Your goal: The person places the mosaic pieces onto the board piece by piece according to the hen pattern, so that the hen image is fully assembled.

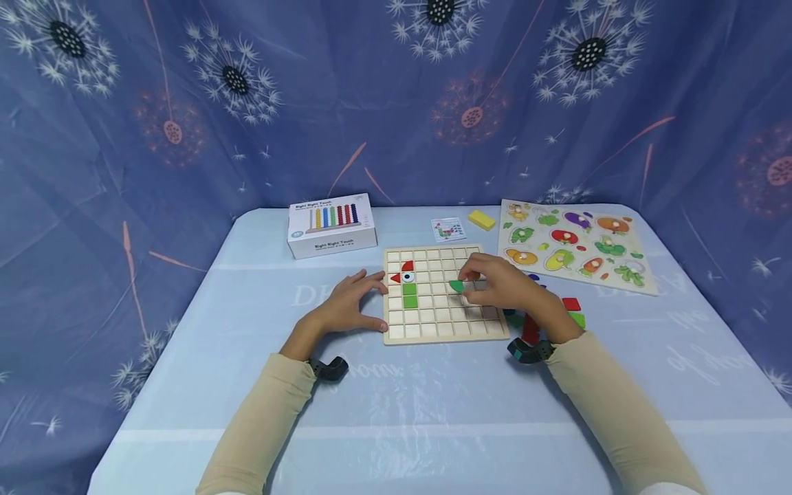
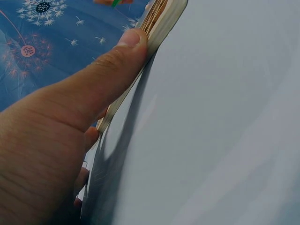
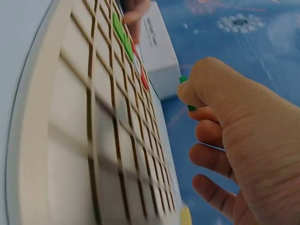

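A wooden grid board (image 1: 439, 330) lies on the table between both hands. My left hand (image 1: 349, 306) rests at its left edge, thumb and fingers spread along the rim; in the left wrist view the thumb (image 2: 115, 58) touches the frame. Over the board's right half, my right hand (image 1: 498, 280) pinches a green piece with a curved edge (image 1: 456, 286) between thumb and finger. On the board's left columns sit a red curved piece (image 1: 408, 265), a red triangle (image 1: 395, 278), an eye tile (image 1: 408, 277) and two green squares (image 1: 410, 289).
Loose colored pieces, including a red one (image 1: 571, 304), lie beside the right forearm. Behind the board are a white toy box (image 1: 332, 227), a small pattern card (image 1: 448, 229) and a yellow block (image 1: 481, 220). A vegetable puzzle board (image 1: 544, 240) lies at the back right.
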The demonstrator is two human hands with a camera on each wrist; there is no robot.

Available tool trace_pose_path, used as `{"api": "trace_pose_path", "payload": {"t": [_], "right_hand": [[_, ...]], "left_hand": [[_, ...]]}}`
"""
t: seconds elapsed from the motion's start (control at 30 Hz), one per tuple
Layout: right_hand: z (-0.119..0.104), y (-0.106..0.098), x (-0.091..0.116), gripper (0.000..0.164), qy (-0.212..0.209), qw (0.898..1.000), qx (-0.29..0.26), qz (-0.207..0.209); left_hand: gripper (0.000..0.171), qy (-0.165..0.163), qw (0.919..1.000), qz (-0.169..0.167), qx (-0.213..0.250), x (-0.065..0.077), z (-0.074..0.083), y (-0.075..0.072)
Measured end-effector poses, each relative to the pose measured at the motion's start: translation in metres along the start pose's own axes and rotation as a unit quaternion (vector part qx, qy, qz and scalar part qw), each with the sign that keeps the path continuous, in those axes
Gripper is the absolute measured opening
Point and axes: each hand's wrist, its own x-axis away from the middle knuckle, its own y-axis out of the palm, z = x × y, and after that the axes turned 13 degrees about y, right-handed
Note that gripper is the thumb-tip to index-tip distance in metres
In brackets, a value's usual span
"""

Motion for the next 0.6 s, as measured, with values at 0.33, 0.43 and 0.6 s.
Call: {"api": "trace_pose_path", "payload": {"t": [0.33,0.43,0.6], "right_hand": [[-0.030,0.043,-0.032,0.016,-0.022,0.997,-0.006,-0.071],[-0.038,0.053,-0.037,0.016,-0.015,0.995,0.009,-0.098],[-0.043,0.064,-0.038,0.015,-0.015,0.992,0.043,-0.117]], "left_hand": [[0.072,-0.002,1.0000,0.003,0.000,0.001,-0.002,0.000],[0.071,-0.002,1.0000,0.002,0.001,0.001,-0.003,0.001],[0.070,0.004,1.0000,0.003,0.001,0.001,-0.003,0.002]]}}
